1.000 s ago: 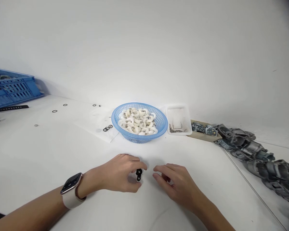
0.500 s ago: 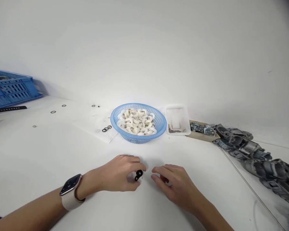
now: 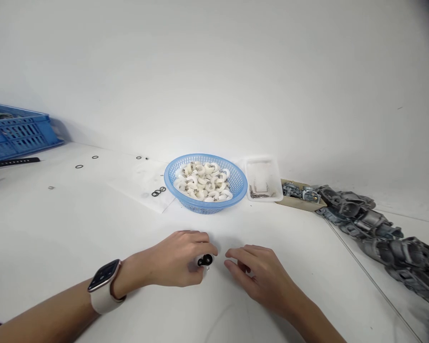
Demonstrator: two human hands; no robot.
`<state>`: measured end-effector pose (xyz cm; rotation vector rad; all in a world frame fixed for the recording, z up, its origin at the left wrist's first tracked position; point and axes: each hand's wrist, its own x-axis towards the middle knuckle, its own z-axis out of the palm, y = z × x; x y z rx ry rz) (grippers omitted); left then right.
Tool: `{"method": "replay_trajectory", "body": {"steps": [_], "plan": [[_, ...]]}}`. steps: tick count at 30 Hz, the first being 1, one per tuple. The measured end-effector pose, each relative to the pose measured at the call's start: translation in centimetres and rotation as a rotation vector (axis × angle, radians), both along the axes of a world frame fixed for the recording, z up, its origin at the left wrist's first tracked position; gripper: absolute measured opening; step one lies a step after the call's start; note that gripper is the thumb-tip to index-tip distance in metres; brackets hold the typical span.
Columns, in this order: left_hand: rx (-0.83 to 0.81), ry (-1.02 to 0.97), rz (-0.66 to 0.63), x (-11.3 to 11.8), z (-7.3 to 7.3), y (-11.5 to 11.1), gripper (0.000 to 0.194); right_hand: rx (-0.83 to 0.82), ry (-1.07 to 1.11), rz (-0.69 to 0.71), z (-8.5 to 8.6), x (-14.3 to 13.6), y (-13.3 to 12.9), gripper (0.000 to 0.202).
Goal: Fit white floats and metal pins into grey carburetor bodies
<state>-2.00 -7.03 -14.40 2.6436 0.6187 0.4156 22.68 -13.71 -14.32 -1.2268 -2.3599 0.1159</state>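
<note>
Low over the white table, my left hand (image 3: 180, 257) has its fingers curled round a small black part (image 3: 206, 260) with two rounded ends. A tiny metallic bit shows just under that part. My right hand (image 3: 259, 274) hovers a short way to the right, thumb and index finger apart, with nothing visible between them. Beyond both hands stands a blue basket (image 3: 241, 193) filled with white curved pieces (image 3: 202, 181).
A white tray (image 3: 262, 169) with thin metal pins is right of the basket, beside a cardboard box (image 3: 300, 204) of metal parts. Metal castings (image 3: 375, 224) are heaped at the right. Black rings (image 3: 155, 193) lie on a sheet. A blue crate (image 3: 25, 136) stands far left.
The black part has turned in my left hand, its larger end now facing nearer the camera. My left thumb has drawn back slightly. The right hand has hardly moved.
</note>
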Motion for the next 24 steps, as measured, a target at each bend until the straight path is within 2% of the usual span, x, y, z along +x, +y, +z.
{"method": "replay_trajectory", "body": {"steps": [24], "plan": [[0.0,0.005,0.012,-0.1,0.04,0.05,0.029,-0.032,-0.056,-0.011,0.02,-0.05,-0.23,0.025]]}}
